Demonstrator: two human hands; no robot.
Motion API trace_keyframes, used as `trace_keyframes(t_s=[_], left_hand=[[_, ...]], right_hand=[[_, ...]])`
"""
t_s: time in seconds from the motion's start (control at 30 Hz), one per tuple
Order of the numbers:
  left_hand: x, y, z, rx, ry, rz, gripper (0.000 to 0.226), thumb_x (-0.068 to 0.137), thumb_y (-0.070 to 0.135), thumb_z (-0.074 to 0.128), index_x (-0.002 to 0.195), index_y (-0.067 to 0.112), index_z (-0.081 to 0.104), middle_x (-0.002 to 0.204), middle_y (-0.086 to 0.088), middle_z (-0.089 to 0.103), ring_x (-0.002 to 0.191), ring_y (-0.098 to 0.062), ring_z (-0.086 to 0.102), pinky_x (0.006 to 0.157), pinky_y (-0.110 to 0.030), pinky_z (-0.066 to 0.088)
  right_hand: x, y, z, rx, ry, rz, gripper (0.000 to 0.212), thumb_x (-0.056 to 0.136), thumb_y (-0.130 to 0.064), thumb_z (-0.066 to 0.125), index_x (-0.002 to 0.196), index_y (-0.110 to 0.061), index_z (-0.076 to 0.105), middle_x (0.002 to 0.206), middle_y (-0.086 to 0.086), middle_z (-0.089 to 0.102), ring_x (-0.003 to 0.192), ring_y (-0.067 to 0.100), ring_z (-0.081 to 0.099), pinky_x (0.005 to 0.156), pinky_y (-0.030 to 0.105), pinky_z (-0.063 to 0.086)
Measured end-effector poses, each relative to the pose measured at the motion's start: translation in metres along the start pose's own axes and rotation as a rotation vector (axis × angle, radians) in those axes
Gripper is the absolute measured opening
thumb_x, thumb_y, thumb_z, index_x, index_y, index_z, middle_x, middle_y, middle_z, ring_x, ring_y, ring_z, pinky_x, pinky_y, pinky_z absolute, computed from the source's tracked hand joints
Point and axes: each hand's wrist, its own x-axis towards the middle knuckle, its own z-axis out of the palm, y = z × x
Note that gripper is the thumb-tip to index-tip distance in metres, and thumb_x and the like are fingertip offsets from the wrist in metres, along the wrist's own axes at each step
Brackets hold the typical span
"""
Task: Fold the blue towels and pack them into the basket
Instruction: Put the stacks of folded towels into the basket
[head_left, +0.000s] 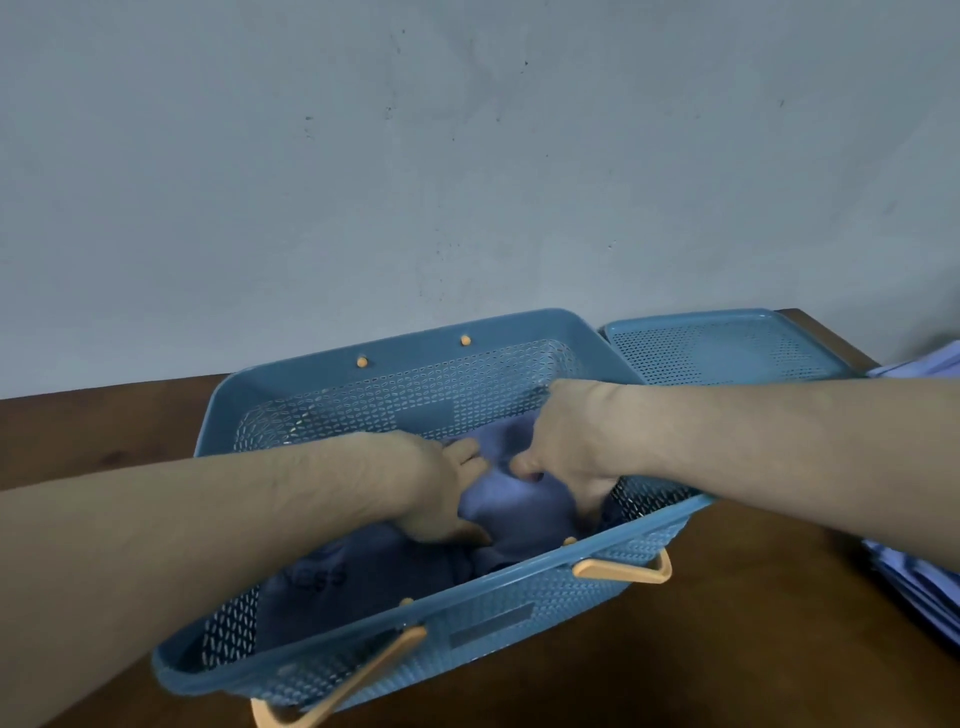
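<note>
Both hands in basket (524, 592) at frame centre: left hand (441, 493) flat, right hand (561, 447) apparently gripping, on blue towel (519, 499). More towels (914, 571) wait at right edge; packing partly done.

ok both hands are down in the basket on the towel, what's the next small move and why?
Probably press the towel flat, then lift both hands out. The left hand and right hand rest on it inside the basket, and it looks bunched between them. More blue towels wait at the table's right edge, so the hands will likely go there next.
</note>
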Motion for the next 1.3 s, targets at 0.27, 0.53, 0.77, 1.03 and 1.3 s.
trace_keyframes(t_s=[0.27, 0.53, 0.77, 1.03, 1.3], left_hand=[[-0.030, -0.014, -0.048, -0.136, 0.178, 0.095, 0.053, 0.099, 0.051, 0.051, 0.145, 0.025, 0.048, 0.147, -0.001, 0.048, 0.132, -0.019, 0.047, 0.109, -0.031, 0.036], [-0.035, 0.046, -0.131, -0.300, 0.432, 0.114, 0.027, 0.096, 0.051, 0.055, 0.116, 0.036, 0.066, 0.105, 0.021, 0.065, 0.090, 0.003, 0.059, 0.096, -0.026, 0.046], [-0.005, 0.150, -0.205, -0.240, 0.720, 0.155, 0.021, 0.090, 0.051, 0.052, 0.087, 0.033, 0.061, 0.081, 0.013, 0.060, 0.074, -0.003, 0.054, 0.072, -0.029, 0.045], [0.071, 0.260, -0.225, -0.267, 0.555, 0.413, 0.014, 0.091, 0.046, 0.064, 0.099, 0.034, 0.063, 0.098, 0.019, 0.062, 0.089, -0.001, 0.057, 0.086, -0.030, 0.048], [0.134, 0.334, -0.225, -0.217, 0.528, 0.627, 0.029, 0.088, 0.034, 0.071, 0.115, 0.030, 0.060, 0.113, 0.018, 0.058, 0.106, -0.001, 0.049, 0.094, -0.025, 0.041]], right_hand=[[-0.053, 0.041, 0.015, 0.226, 0.556, 0.003, 0.051, 0.089, -0.071, 0.047, 0.126, -0.037, 0.056, 0.116, -0.004, 0.068, 0.114, 0.024, 0.059, 0.097, 0.044, 0.047], [-0.143, 0.083, 0.105, 0.637, 0.769, 0.196, 0.039, 0.096, -0.048, 0.059, 0.130, -0.030, 0.060, 0.130, -0.004, 0.062, 0.123, 0.018, 0.055, 0.108, 0.038, 0.040], [-0.214, 0.103, 0.231, 0.838, 0.546, 0.378, 0.040, 0.094, -0.045, 0.064, 0.132, -0.033, 0.057, 0.117, -0.013, 0.062, 0.103, 0.007, 0.059, 0.094, 0.024, 0.042], [-0.261, 0.104, 0.349, 0.882, 0.370, 0.539, 0.031, 0.086, -0.066, 0.060, 0.087, -0.035, 0.059, 0.087, -0.015, 0.060, 0.078, 0.003, 0.055, 0.073, 0.025, 0.042], [-0.280, 0.083, 0.412, 1.010, 0.482, 0.508, 0.043, 0.072, -0.074, 0.069, 0.077, -0.031, 0.069, 0.085, -0.014, 0.062, 0.093, 0.006, 0.054, 0.085, 0.022, 0.044]])
